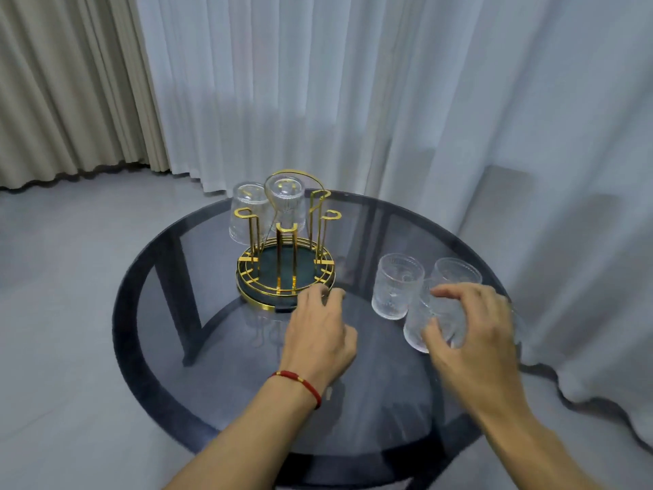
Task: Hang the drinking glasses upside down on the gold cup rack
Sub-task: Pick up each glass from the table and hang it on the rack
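On the round smoked-glass table [371, 394] stands the gold cup rack [284, 258], placed toward the far side on a dark circular base with a gold rim. 2 drinking glasses hang upside down on its prongs: the left hung glass [246, 213] at the far left and the centre hung glass [285, 203] under the arched handle. The other visible prongs are bare.

Right of the rack, 3 glasses stand close together. The upright glass [396, 284] is nearest the rack; the rear glass [456, 274] is behind the right hand; the near glass [433, 321] appears tilted.

Left hand [318, 334] — palm down, fingers loosely curled, fingertips at the near rim of the rack base. Whether they touch it cannot be told. A red cord bracelet [300, 383] circles this wrist.

Right hand [470, 334] — fingers spread and arched over the near glass, thumb against its near side and fingertips at its rim. The image is blurred here; a firm grip cannot be confirmed.

White sheer curtains [353, 83] hang behind the table, with beige drapes [63, 83] at left.
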The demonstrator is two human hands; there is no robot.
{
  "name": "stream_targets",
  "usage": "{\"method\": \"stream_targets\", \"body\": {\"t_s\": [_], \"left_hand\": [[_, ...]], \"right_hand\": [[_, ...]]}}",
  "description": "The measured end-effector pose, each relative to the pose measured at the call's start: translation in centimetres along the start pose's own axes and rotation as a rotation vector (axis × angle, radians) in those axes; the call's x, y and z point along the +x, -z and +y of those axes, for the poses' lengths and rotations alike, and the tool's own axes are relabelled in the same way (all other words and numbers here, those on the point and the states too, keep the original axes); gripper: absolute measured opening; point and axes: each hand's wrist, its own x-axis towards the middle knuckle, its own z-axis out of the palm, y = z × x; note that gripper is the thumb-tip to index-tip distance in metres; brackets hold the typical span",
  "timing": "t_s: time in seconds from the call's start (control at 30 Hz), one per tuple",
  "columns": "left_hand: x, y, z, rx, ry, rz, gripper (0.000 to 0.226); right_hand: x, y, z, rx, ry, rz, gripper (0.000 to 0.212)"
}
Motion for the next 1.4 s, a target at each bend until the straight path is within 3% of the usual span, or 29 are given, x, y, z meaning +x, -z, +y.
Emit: {"method": "stream_targets", "body": {"t_s": [0.17,0.27,0.37,0.43,0.6,0.7,0.8,0.93,1.0,1.07,1.13,1.23,1.33,1.4], "left_hand": [[-0.5,-1.0,3.3,-0.207,-0.063,0.024,0.039],[-0.5,-1.4,4.7,-0.276,-0.024,0.005,0.04],[-0.6,-1.9,5.8,-0.323,-0.008,-0.027,0.038],[-0.6,-2.1,6.4,-0.342,-0.012,-0.035,0.036],[-0.7,-2.5,7.3,-0.362,-0.059,-0.021,0.034],[-0.8,-2.4,7.5,-0.398,-0.07,-0.011,0.031],[-0.7,-1.5,7.8,-0.586,0.007,-0.028,0.025],[-0.3,0.0,8.2,-1.098,0.127,-0.302,0.058],[-0.4,0.5,8.0,-1.053,0.102,-0.288,0.064],[-0.3,0.9,7.4,-0.962,0.121,-0.156,0.057],[0.1,1.4,6.4,-1.013,0.188,-0.062,0.052],[0.8,2.4,4.4,-1.262,0.282,-0.077,0.049],[1.2,2.6,2.6,-1.391,0.241,-0.096,0.051],[1.6,2.4,1.4,-1.359,0.21,-0.078,0.052]], "right_hand": [[-1.3,2.2,4.1,-0.047,-0.451,-0.042,0.082],[-1.7,2.4,6.3,0.127,-0.559,-0.188,0.105],[-1.8,2.0,8.4,0.236,-0.625,-0.223,0.111],[-1.6,1.6,9.4,0.286,-0.676,-0.206,0.108],[-1.4,1.4,10.7,0.264,-0.661,-0.193,0.072],[-1.0,2.2,10.3,0.26,-0.629,-0.038,0.072],[-0.4,3.8,8.9,0.331,-0.456,0.069,0.078],[-0.4,4.3,5.3,0.316,-0.182,-0.112,0.085],[-0.6,3.2,3.5,0.287,-0.039,-0.235,0.089],[-0.5,1.9,1.9,0.31,0.028,-0.34,0.092],[0.1,1.0,0.7,0.384,-0.024,-0.427,0.094],[1.0,0.3,-0.4,0.615,-0.255,-0.565,0.086],[1.7,-0.7,-1.6,0.743,-0.39,-0.671,0.071],[2.3,-1.4,-2.2,0.77,-0.415,-0.647,0.062]]}}
